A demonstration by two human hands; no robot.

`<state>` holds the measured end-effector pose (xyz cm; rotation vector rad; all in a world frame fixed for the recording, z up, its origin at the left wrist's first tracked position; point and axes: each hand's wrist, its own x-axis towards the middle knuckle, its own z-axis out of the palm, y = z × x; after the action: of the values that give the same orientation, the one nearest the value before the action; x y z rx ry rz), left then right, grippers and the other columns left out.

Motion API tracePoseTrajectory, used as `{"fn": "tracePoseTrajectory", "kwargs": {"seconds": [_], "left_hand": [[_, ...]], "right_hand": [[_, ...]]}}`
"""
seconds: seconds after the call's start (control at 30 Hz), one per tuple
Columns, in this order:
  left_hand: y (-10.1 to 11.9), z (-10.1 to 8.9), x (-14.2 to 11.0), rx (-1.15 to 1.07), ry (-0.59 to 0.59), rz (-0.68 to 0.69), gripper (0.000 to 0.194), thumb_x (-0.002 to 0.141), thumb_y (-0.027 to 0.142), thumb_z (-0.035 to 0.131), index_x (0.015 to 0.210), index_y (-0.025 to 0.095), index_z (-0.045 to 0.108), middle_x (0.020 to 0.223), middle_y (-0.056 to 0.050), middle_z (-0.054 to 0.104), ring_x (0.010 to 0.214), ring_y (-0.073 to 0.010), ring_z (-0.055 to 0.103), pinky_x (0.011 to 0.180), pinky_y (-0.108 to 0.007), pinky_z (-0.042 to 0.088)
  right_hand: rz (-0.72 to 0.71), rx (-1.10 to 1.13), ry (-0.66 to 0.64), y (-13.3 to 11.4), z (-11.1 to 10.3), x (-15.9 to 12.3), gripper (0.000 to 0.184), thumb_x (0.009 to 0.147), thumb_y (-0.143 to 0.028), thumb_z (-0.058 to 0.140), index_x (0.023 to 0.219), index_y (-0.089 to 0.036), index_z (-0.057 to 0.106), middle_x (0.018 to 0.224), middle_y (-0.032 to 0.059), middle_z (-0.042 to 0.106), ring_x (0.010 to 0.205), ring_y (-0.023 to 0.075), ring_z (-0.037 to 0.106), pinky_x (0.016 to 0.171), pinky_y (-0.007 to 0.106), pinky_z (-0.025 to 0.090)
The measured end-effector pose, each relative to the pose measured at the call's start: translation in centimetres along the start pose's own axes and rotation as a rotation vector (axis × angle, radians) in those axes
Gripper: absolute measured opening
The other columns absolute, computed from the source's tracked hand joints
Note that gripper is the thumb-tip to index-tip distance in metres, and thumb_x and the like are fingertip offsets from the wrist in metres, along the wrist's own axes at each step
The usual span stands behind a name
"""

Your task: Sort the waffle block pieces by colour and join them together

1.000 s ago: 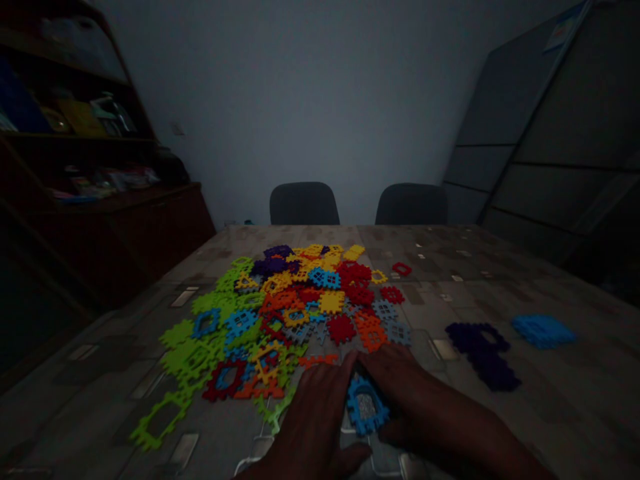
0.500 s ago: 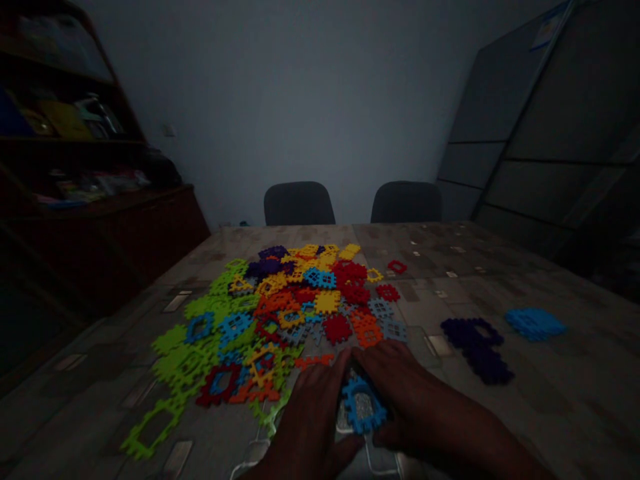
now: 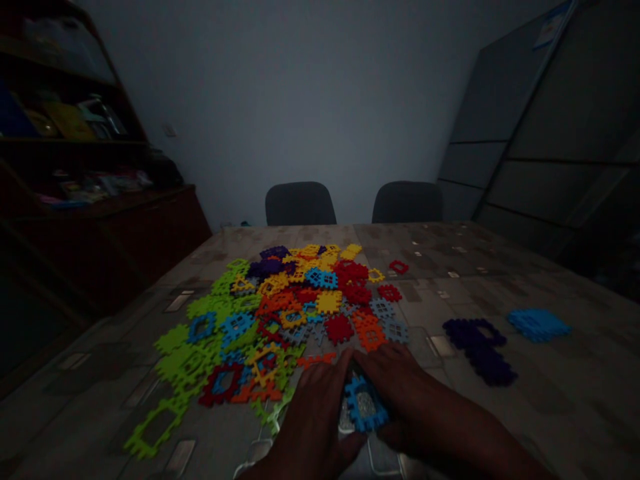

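Observation:
Near the front of the table, a blue notched interlocking building panel (image 3: pixel 371 423) with an opening in its middle stands between my hands, seemingly tilted. My left hand (image 3: pixel 320 410) curves round its left side, fingers together and pointing forward. From the right, my right hand (image 3: pixel 400 383) closes against it, thumb low near its bottom edge. The fingertips of both hands meet above the panel. Whatever lies under the palms is hidden. Just beyond the fingers lies a large pile of similar panels, an orange one (image 3: pixel 371 338) and a red one (image 3: pixel 339 329) among the nearest.
Green panels (image 3: pixel 175 373) spread along the pile's left side. On the right lie dark purple panels (image 3: pixel 493 367) and a blue stack (image 3: pixel 539 324). Two chairs (image 3: pixel 301 203) stand behind the patterned table (image 3: pixel 440 413). Shelves (image 3: pixel 95 207) are at left, a cabinet (image 3: pixel 480 133) at right.
The whole view has shifted very slightly. Both hands stay in the same place around the blue panel, with almost no visible motion.

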<state>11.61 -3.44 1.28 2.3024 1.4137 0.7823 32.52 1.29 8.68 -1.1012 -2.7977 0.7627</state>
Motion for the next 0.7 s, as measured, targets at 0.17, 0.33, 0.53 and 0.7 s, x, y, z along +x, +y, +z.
{"fn": "tracePoseTrajectory", "kwargs": {"seconds": [0.17, 0.33, 0.53, 0.7], "left_hand": [[0.28, -0.32, 0.29, -0.014, 0.003, -0.001, 0.116, 0.070, 0.008, 0.073, 0.156, 0.036, 0.001, 0.134, -0.009, 0.057, 0.117, -0.0327, 0.054, 0.099, -0.051, 0.045], [0.59, -0.63, 0.68, -0.032, 0.003, -0.006, 0.112, 0.071, 0.010, 0.077, 0.156, 0.033, 0.009, 0.132, -0.008, 0.060, 0.115, -0.0313, 0.056, 0.100, -0.050, 0.044], [0.67, -0.42, 0.82, -0.028, -0.086, -0.038, 0.107, 0.069, 0.009, 0.073, 0.155, 0.030, 0.012, 0.138, -0.011, 0.056, 0.122, -0.0332, 0.053, 0.105, -0.055, 0.040], [0.22, 0.07, 0.55, -0.008, -0.041, -0.017, 0.115, 0.066, 0.005, 0.071, 0.155, 0.034, 0.005, 0.137, -0.010, 0.055, 0.122, -0.0335, 0.053, 0.104, -0.055, 0.041]], "right_hand": [[-0.069, 0.005, 0.070, 0.43, 0.29, 0.09, 0.100, 0.064, -0.002, 0.064, 0.157, -0.021, 0.030, 0.142, 0.0127, 0.057, 0.130, 0.0313, 0.047, 0.117, 0.054, 0.025], [-0.050, 0.010, 0.038, 0.29, -0.34, -0.03, 0.094, 0.065, -0.003, 0.062, 0.154, -0.020, 0.034, 0.146, 0.0145, 0.054, 0.134, 0.0330, 0.043, 0.118, 0.057, 0.021], [0.010, 0.007, -0.008, 0.07, -0.51, -0.21, 0.087, 0.061, -0.002, 0.063, 0.146, -0.015, 0.046, 0.145, 0.0166, 0.054, 0.132, 0.0345, 0.045, 0.117, 0.055, 0.024], [-0.020, 0.006, 0.006, 0.17, -0.18, -0.24, 0.096, 0.064, -0.002, 0.068, 0.153, -0.016, 0.037, 0.148, 0.0156, 0.052, 0.134, 0.0333, 0.044, 0.120, 0.055, 0.019]]}}
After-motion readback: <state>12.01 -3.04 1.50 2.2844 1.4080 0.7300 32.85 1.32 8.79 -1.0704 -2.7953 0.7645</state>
